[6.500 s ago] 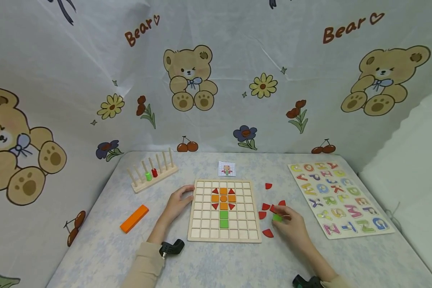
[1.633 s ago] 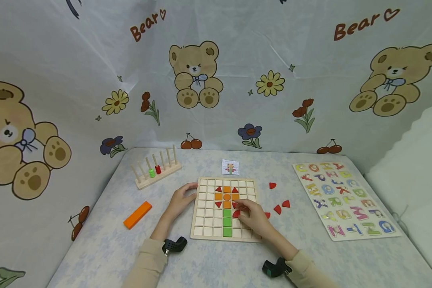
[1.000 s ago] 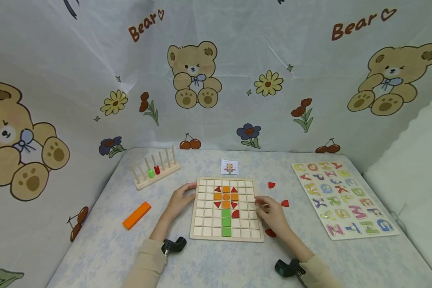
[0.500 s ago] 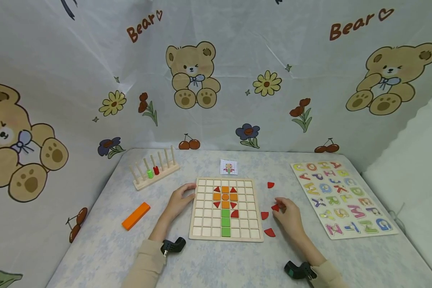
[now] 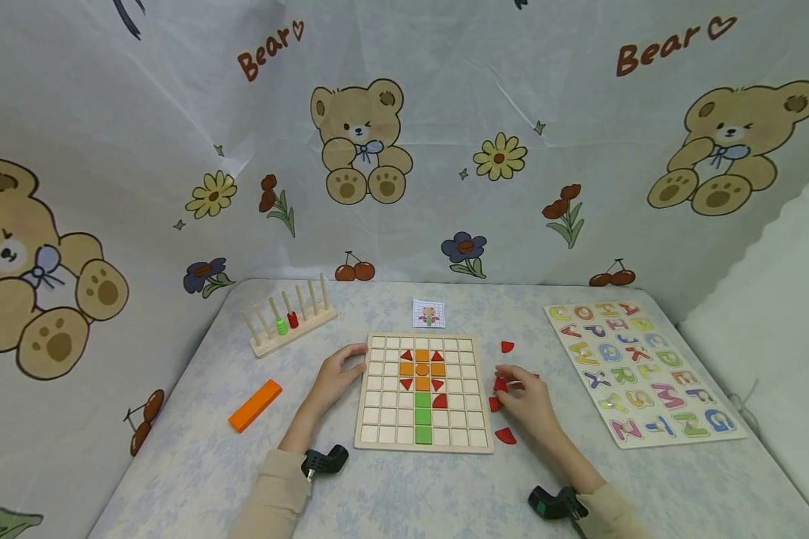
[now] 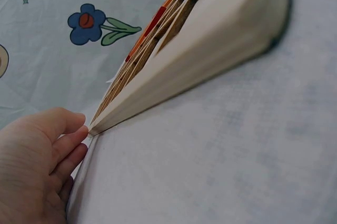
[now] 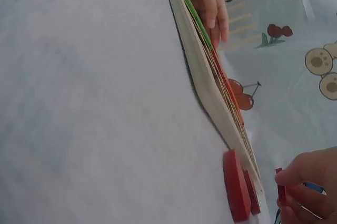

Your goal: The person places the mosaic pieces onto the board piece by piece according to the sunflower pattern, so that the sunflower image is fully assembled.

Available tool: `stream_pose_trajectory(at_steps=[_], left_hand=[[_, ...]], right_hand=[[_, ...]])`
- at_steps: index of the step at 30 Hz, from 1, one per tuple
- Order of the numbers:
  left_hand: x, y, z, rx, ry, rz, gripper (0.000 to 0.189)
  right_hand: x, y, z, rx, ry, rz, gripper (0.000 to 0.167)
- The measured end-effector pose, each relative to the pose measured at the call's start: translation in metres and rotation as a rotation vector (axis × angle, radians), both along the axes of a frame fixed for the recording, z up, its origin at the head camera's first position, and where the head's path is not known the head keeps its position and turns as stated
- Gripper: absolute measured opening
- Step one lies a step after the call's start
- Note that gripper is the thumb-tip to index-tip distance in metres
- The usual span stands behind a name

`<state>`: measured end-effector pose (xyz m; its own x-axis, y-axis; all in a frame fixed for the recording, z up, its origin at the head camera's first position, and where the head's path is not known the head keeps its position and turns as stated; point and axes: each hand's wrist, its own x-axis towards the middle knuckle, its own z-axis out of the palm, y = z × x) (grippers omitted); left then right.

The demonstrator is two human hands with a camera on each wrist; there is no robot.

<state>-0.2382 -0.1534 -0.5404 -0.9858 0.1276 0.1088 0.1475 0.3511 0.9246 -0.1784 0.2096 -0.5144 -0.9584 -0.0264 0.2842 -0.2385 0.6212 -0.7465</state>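
Note:
On the table lies a wooden grid board (image 5: 389, 418) with orange squares, an orange disc, red triangles, a column of green squares (image 5: 422, 417) and one red quarter-circle (image 5: 440, 401) set in its cells. My left hand (image 5: 335, 379) rests its fingers against the board's left edge; the left wrist view shows the fingertips touching its corner. Beside the board's right edge, my right hand (image 5: 534, 408) pinches a red quarter-circle piece (image 7: 281, 187) between thumb and fingers. Loose red pieces lie around that hand, one at the front (image 5: 505, 436) and one farther back (image 5: 508, 346).
Behind the board is a small pattern card (image 5: 428, 314). A peg stand (image 5: 293, 333) with green and red rings stands at the back left, an orange block (image 5: 255, 405) in front of it. An alphabet board (image 5: 643, 374) lies on the right. A bear-print cloth hangs behind.
A third green square and a red quarter-circle have come onto the board. My right hand has picked up another red piece and moved slightly left with it. The left hand stays at the edge.

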Motion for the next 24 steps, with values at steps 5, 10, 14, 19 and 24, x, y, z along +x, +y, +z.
stream_pose_trajectory(at_steps=[5, 10, 14, 19, 24], left_hand=[[0.001, 0.000, 0.000, 0.002, -0.001, 0.003, 0.036], [0.001, 0.000, -0.003, 0.008, -0.004, -0.005, 0.036], [0.004, 0.003, -0.001, 0.011, 0.000, 0.005, 0.037], [0.000, 0.001, -0.002, -0.001, -0.006, -0.003, 0.036], [0.000, 0.000, 0.001, -0.008, -0.003, 0.002, 0.036]], right_hand=[[0.003, -0.020, 0.005, -0.052, -0.052, 0.126, 0.043], [0.004, -0.041, 0.004, -0.052, -0.062, 0.227, 0.046], [0.005, -0.053, 0.004, -0.040, -0.068, 0.253, 0.047], [0.005, -0.060, 0.007, -0.023, -0.141, 0.243, 0.049], [0.006, -0.063, 0.007, -0.038, -0.133, 0.230, 0.046]])
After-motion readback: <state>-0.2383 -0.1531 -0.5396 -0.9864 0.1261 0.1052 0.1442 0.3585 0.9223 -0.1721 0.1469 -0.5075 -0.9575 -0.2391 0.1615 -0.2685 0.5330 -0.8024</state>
